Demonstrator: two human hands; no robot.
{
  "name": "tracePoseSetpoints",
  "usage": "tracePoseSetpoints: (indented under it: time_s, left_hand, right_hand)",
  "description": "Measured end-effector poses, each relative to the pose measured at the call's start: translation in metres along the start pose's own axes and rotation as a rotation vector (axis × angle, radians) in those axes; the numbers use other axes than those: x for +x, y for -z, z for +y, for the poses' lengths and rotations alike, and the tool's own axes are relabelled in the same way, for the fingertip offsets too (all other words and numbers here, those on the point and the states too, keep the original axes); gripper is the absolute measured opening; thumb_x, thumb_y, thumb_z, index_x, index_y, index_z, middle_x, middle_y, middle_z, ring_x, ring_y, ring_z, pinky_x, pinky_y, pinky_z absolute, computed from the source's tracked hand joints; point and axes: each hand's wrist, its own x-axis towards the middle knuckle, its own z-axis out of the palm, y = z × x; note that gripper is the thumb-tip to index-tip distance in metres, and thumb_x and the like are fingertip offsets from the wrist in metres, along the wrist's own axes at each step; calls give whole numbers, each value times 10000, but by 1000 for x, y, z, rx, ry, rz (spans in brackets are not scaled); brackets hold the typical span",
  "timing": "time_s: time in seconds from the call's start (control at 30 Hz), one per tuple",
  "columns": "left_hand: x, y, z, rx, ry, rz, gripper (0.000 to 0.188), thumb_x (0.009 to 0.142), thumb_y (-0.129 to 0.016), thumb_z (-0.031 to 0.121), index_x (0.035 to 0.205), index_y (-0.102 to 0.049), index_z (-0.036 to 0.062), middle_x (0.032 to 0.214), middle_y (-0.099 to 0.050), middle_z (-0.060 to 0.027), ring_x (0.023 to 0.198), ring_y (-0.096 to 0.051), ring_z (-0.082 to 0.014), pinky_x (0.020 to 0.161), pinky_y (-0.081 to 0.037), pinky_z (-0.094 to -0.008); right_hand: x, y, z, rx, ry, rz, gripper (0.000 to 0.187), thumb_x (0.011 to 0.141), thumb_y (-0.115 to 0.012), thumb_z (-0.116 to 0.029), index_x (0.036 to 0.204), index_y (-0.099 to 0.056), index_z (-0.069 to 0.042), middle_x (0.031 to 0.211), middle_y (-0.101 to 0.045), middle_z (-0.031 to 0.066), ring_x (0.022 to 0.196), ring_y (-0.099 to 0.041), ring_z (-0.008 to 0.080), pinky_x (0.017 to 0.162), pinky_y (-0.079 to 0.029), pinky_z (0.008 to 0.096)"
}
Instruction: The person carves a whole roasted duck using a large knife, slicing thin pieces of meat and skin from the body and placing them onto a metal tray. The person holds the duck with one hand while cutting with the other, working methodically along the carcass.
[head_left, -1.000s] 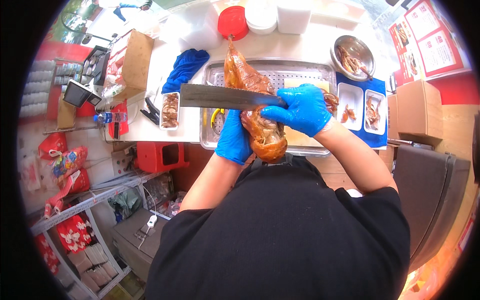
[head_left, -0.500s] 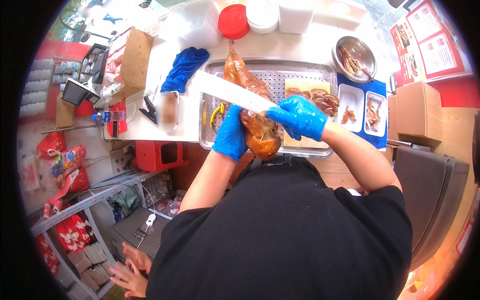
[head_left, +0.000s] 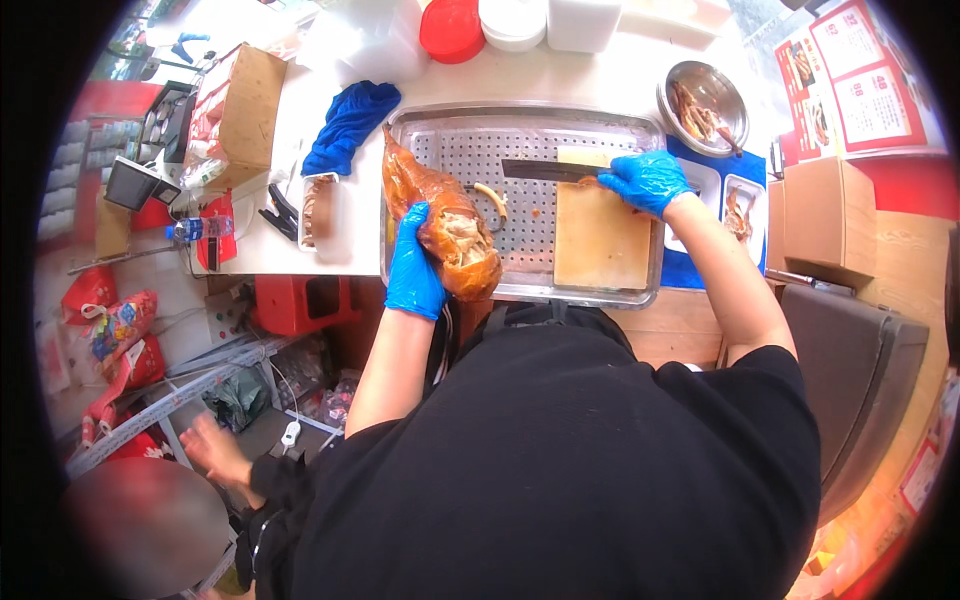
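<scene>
Both hands wear blue gloves. My left hand (head_left: 413, 265) grips a whole roasted bird (head_left: 440, 220), brown and glossy, lying over the left edge of a perforated metal tray (head_left: 520, 125). My right hand (head_left: 648, 180) holds the handle of a cleaver (head_left: 545, 170), its blade flat and pointing left above the tray. A pale wooden cutting board (head_left: 603, 235) lies in the tray's right half, just below the cleaver. A small curved piece of meat (head_left: 492, 197) rests on the tray between bird and blade.
A metal bowl of meat pieces (head_left: 703, 100) and white dishes (head_left: 741, 205) stand to the right. A blue cloth (head_left: 348, 122), cardboard box (head_left: 245, 100), red lid (head_left: 452, 28) and white containers (head_left: 513, 20) are at the back. Another person's hand (head_left: 215, 450) is at lower left.
The cleaver has swung off the bird to the right, over the cutting board. My left hand keeps the bird, now lower left on the tray. Another person's hand has come further into view.
</scene>
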Motion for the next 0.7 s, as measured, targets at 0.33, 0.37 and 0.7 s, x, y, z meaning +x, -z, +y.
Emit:
tracePoseSetpoints:
  time_s: [0.33,0.37,0.7]
  left_hand:
    - [-9,-13,-3,52,-17,-26,616,876,-652,339,1386,-425,78,1291,-562,-148,1164,-567,-328,1016,-461,-503]
    - [-11,-16,-3,36,3,-34,617,877,-651,342,1387,-424,78,1291,-562,-150,1163,-568,-329,1017,-460,-504]
    - [-26,-31,-3,25,55,-70,629,886,-632,370,1393,-408,74,1302,-558,-162,1158,-578,-332,1003,-470,-513]
  right_hand:
    - [2,-10,-1,-52,46,136,453,824,-630,-552,761,-688,-107,721,-660,150,658,-656,335,617,-517,431]
    - [2,-12,0,-50,52,160,447,812,-647,-548,761,-687,-105,720,-660,151,655,-656,335,615,-518,430]
    - [-14,4,-12,204,-74,285,417,829,-655,-510,791,-685,-96,747,-666,163,697,-666,342,624,-522,416]
